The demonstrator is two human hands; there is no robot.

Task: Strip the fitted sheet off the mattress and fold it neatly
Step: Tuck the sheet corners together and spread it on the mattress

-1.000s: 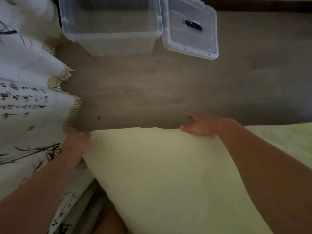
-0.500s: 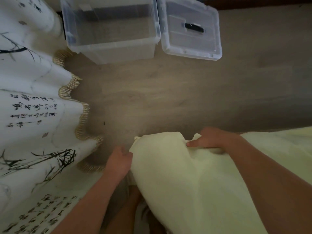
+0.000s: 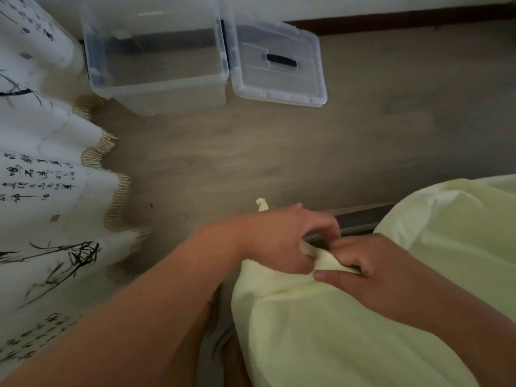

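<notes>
Above floor (image 3: 279,163) | left hand (image 3: 276,238), right hand (image 3: 371,272) pinch sheet (image 3: 335,331) | bin (image 3: 156,88) uncovered (lid (image 3: 279,82) beside)

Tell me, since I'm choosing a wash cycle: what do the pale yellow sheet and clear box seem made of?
Pale yellow fitted sheet: soft matte cloth, perhaps cotton; it bunches and creases. Clear storage box: rigid glossy plastic; floor shows through.

Wooden floor (image 3: 279,163), clear storage bin (image 3: 156,89), lid (image 3: 279,82) flat beside it
</notes>
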